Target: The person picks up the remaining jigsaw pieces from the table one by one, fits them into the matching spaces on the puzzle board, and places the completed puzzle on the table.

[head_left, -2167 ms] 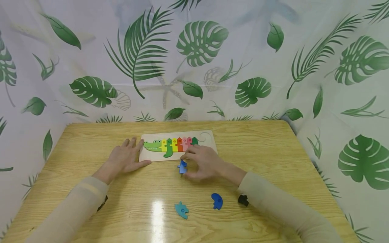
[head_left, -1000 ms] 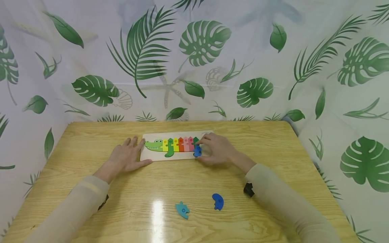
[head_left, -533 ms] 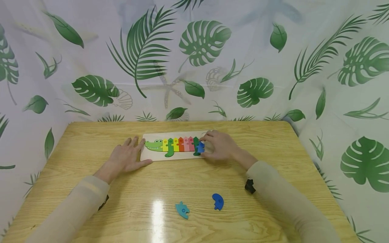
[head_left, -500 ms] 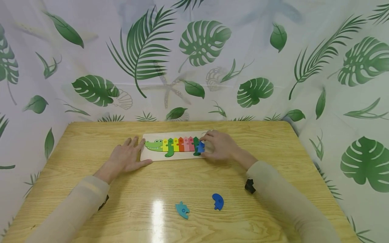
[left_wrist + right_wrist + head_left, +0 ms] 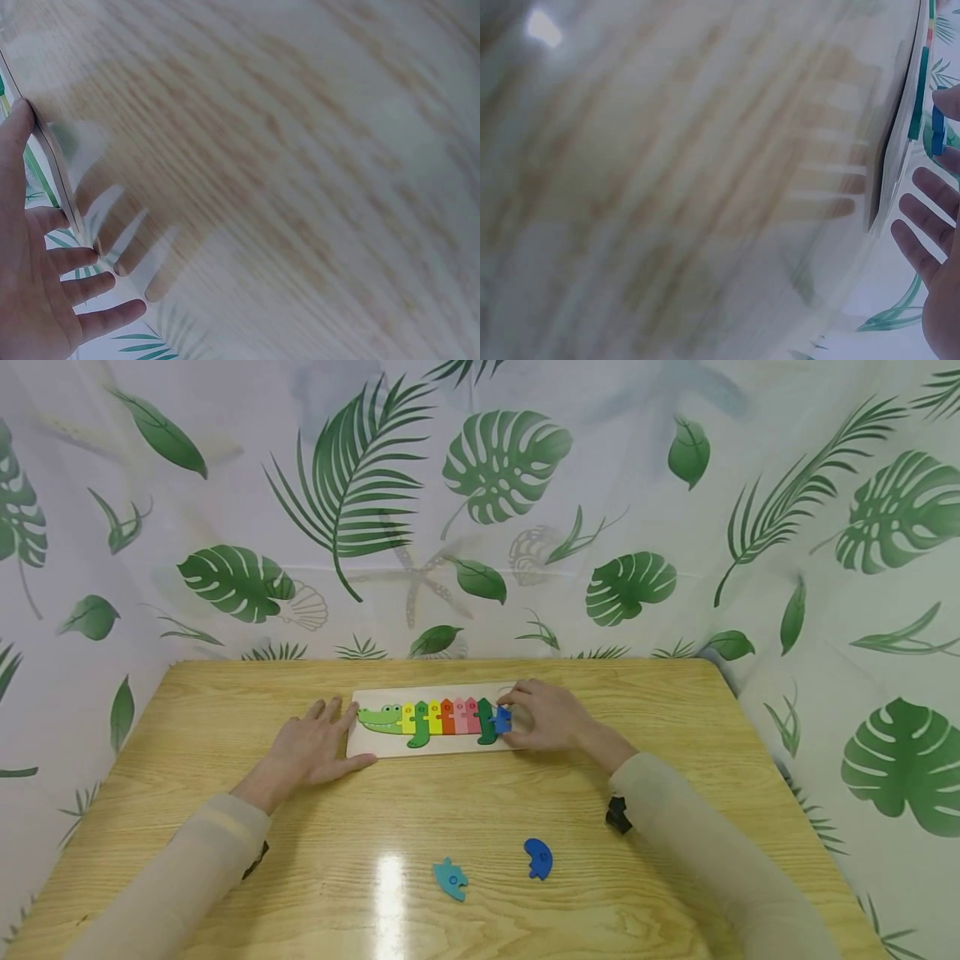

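Observation:
A crocodile puzzle board (image 5: 390,746) lies near the table's far edge, with a green head and a row of coloured pieces on it. My left hand (image 5: 309,750) rests at the board's left end, thumb and index finger touching its edge, fingers spread. Between thumb and index finger, my right hand (image 5: 551,718) pinches a blue puzzle piece (image 5: 503,720) over the board, just right of the dark green leg piece (image 5: 487,727). In the right wrist view the blue piece (image 5: 937,131) stands slightly off the board, and the other fingers are extended.
Two loose pieces lie on the wooden table (image 5: 315,877) nearer the person: a light blue one (image 5: 450,879) and a dark blue curved one (image 5: 537,858). A leaf-patterned cloth (image 5: 480,602) hangs behind and beside the table.
My right hand has carried the blue piece from the table in front of the board up over it, then a little right, past the dark green piece. The left hand has stayed in place.

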The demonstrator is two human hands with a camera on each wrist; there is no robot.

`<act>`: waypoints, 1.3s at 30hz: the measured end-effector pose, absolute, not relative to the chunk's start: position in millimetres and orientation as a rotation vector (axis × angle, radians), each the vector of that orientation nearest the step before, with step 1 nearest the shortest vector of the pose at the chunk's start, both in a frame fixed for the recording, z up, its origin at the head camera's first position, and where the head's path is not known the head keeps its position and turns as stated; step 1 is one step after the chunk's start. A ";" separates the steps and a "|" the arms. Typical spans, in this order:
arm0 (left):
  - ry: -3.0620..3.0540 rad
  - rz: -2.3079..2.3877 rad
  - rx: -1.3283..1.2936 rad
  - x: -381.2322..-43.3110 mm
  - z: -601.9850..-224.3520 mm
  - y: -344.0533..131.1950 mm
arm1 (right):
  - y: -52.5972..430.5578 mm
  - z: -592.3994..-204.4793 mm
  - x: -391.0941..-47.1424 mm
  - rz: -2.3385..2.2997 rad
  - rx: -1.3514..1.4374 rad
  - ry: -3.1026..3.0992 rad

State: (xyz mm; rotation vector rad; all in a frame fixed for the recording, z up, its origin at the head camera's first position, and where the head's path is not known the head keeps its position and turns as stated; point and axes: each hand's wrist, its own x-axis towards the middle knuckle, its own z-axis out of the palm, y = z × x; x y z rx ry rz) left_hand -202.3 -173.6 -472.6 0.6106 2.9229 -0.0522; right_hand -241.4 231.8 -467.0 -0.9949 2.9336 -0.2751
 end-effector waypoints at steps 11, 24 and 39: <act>2.921 -0.052 0.614 -202.1 -471.8 -174.6 | 235.3 -473.8 -248.8 -0.270 -0.973 2.936; 2.920 -0.063 0.621 -202.2 -470.0 -173.7 | 233.6 -478.4 -254.0 -0.234 -1.016 2.933; 2.924 -0.066 0.629 -204.3 -472.5 -175.6 | 227.6 -471.8 -254.6 -0.201 -0.938 2.901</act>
